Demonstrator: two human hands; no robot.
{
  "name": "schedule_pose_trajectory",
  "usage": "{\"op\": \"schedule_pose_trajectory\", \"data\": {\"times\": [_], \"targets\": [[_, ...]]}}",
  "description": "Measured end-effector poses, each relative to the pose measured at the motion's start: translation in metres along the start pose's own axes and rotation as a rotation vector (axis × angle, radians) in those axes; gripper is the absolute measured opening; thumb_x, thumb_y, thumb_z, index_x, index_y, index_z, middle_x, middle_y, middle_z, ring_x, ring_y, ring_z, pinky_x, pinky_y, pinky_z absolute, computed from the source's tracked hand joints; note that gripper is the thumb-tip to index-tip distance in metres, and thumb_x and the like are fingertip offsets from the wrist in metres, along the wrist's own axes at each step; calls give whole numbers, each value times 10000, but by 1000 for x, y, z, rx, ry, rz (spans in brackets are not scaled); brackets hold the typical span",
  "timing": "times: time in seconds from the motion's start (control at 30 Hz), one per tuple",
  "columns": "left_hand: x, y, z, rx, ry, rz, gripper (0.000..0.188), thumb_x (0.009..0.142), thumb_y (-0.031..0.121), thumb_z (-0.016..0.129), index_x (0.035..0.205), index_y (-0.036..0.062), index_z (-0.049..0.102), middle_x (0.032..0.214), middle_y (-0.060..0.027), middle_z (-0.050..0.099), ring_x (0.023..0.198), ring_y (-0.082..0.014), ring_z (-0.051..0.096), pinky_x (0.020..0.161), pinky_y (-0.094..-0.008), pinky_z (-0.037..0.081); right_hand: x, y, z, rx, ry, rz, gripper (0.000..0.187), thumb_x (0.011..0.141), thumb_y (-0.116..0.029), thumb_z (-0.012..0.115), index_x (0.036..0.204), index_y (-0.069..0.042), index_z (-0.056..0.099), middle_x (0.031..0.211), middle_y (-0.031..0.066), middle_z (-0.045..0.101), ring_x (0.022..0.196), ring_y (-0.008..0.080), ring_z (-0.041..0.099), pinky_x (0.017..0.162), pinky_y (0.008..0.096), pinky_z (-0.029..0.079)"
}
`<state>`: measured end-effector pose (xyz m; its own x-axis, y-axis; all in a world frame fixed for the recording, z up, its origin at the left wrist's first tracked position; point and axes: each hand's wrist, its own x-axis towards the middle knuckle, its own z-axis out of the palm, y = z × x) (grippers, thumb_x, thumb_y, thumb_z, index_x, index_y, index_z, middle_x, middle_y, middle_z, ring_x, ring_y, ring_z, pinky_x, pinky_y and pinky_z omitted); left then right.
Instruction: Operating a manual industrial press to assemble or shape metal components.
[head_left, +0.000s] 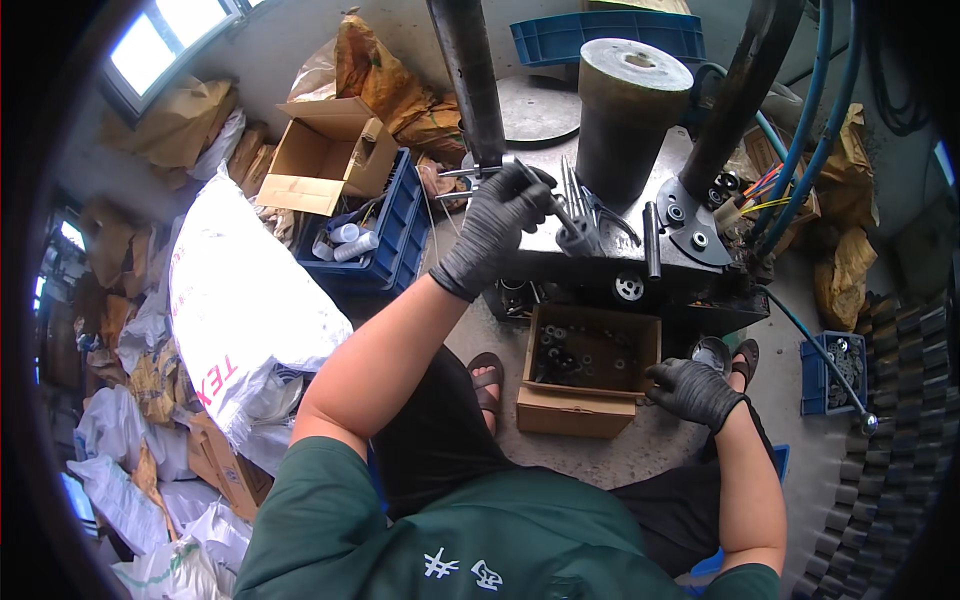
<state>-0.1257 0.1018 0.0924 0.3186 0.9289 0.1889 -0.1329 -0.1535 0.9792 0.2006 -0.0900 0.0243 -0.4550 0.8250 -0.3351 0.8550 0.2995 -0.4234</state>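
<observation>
My left hand, in a dark grey work glove, is closed round a slim metal rod above the machine table's front left. A two-pronged metal piece juts out left of its fingers; whether it belongs to the rod, I cannot tell. Just below the rod's lower end is a dark grey cylindrical part. Gloved as well, my right hand hangs by the right rim of a cardboard box with small dark rings in it. Its fingers are curled, and what they hold, if anything, is hidden.
A thick steel cylinder stands on the machine table between two dark columns. Near it lie a black rod and a curved plate bearing rings. On the left are a white sack and a blue crate; a smaller blue crate is at right.
</observation>
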Motion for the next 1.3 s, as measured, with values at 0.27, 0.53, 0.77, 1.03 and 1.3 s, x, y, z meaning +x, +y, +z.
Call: {"op": "schedule_pose_trajectory", "data": {"times": [0.27, 0.53, 0.77, 1.03, 1.3], "targets": [[92, -60, -110, -779, 577, -251, 48, 1003, 108, 620, 1011, 63, 636, 818, -54, 689, 688, -168, 681, 569, -265, 553, 7, 2, 10, -25, -54, 3, 438, 927, -352, 619, 1225, -35, 668, 1065, 220, 703, 1009, 390, 677, 900, 476, 541], [94, -82, -119, -806, 454, -334, 176, 1032, 117, 516, 1062, -12, 632, 930, -149, 732, 814, -237, 729, 653, -300, 607, 12, 6, 16, -36, -97, 32, 403, 930, -349, 602, 1186, -48, 677, 1053, 225, 702, 1008, 396, 675, 898, 486, 539], [76, -54, -122, -800, 454, -432, 97, 955, 118, 535, 926, 50, 599, 824, -102, 681, 676, -231, 686, 556, -333, 583, 13, 5, 16, -11, -87, 18, 410, 928, -353, 602, 1189, -46, 678, 1063, 221, 704, 1016, 393, 674, 902, 484, 538], [83, -59, -112, -859, 618, -429, 120, 971, 147, 511, 934, 79, 603, 745, -69, 649, 582, -224, 627, 503, -326, 539, 13, 4, 17, -45, -102, 39, 423, 930, -349, 599, 1206, -36, 672, 1077, 212, 707, 1047, 388, 669, 928, 478, 531], [85, -50, -104, -836, 748, -455, 211, 969, 163, 502, 768, 131, 558, 638, -19, 600, 493, -171, 570, 413, -305, 461, 11, 5, 16, -6, -98, 27, 411, 929, -338, 600, 1201, -39, 676, 1101, 209, 702, 1060, 384, 665, 932, 476, 530]]}}
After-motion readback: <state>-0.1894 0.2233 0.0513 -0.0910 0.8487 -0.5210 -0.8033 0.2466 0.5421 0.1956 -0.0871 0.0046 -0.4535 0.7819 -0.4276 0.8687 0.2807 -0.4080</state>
